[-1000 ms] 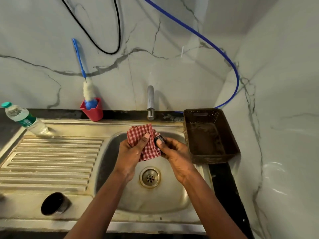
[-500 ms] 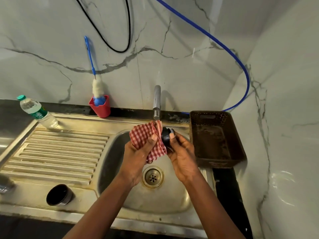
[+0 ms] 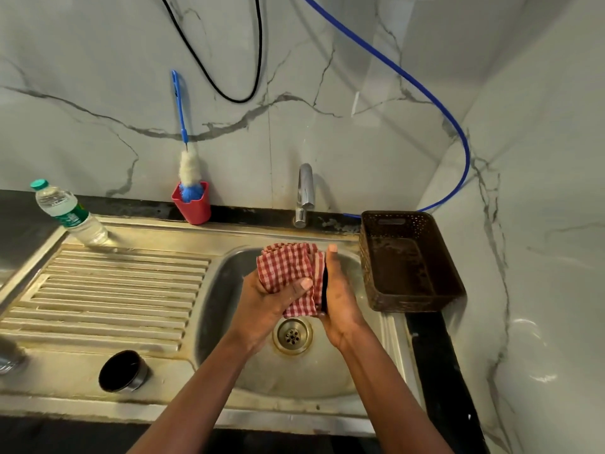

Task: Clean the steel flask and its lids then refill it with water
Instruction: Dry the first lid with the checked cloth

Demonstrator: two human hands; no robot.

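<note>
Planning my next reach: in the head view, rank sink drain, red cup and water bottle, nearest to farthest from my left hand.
1. sink drain, in the basin, by the left hand.
2. red cup, back ledge, leftward.
3. water bottle, far left.

A bare left forearm [image 3: 209, 388] and a bare right forearm [image 3: 386, 388] enter from the bottom edge of the frame. The left hand [image 3: 268, 303] and right hand [image 3: 342, 296], mid-frame, are bare, with short-trimmed fingernails.
</note>
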